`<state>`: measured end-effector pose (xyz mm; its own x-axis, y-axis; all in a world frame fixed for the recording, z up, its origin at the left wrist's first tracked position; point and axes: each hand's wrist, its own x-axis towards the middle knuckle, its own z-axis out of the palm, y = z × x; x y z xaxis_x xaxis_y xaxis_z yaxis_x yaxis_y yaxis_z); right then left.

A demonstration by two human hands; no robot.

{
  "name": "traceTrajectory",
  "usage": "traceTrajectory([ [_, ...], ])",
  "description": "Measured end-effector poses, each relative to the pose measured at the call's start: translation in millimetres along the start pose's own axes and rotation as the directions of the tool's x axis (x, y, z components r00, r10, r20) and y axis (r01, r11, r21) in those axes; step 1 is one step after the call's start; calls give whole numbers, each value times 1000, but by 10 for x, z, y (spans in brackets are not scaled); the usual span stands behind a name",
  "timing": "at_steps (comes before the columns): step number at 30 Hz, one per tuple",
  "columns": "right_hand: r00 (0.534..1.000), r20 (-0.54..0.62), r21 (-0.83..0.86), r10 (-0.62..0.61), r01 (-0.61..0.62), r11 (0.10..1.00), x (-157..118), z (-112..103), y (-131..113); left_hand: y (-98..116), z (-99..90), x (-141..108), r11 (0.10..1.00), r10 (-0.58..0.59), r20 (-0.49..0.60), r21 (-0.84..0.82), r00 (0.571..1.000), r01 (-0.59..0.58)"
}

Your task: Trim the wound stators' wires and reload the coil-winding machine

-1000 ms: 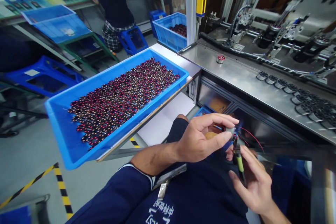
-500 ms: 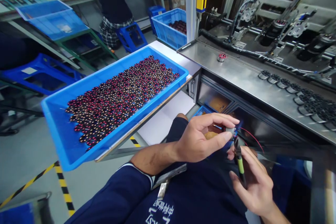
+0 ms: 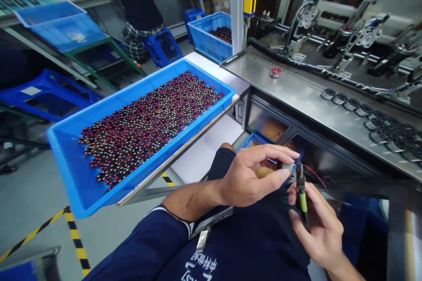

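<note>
Between the thumb and fingers of my left hand is a small grey round part, its far side partly hidden. A thin red wire curves off to the right beside it. My right hand grips cutting pliers with green and black handles, their jaws pointing up at the right side of the part. Left of my hands, a blue tray holds several small round wound parts, black, red and copper. One red-topped part stands alone on the metal bench.
Several black and silver round parts line the bench at the right, before a machine. Another blue crate stands behind the tray. A person in dark clothes is near a blue stool at the back.
The pliers have moved slightly up and right, with their jaws now close beside the part's upper right side. My left hand keeps its hold. The whole view has shifted slightly.
</note>
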<state>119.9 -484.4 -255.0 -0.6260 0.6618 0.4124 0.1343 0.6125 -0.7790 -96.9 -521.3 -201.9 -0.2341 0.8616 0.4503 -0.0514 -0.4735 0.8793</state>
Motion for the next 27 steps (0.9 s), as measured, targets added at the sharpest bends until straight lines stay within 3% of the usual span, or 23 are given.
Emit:
traceTrajectory([
  [12, 995, -18, -7, -97, 97, 995, 92, 16, -139, 69, 30, -62, 1000, 20, 38, -11, 999, -20],
  [16, 999, -21, -44, -40, 39, 998, 39, 18, -127, 54, 1, -65, 998, 43, 57, 48, 997, -46],
  [21, 983, -90, 47, 162, -158, 986, -12, -24, -86, -24, -54, -28, 942, 272, 92, 180, 958, -285],
  [27, 966, -33, 99, 257, -253, 963, -80, -202, -225, -95, -113, 62, 820, 437, 191, 318, 879, -477],
])
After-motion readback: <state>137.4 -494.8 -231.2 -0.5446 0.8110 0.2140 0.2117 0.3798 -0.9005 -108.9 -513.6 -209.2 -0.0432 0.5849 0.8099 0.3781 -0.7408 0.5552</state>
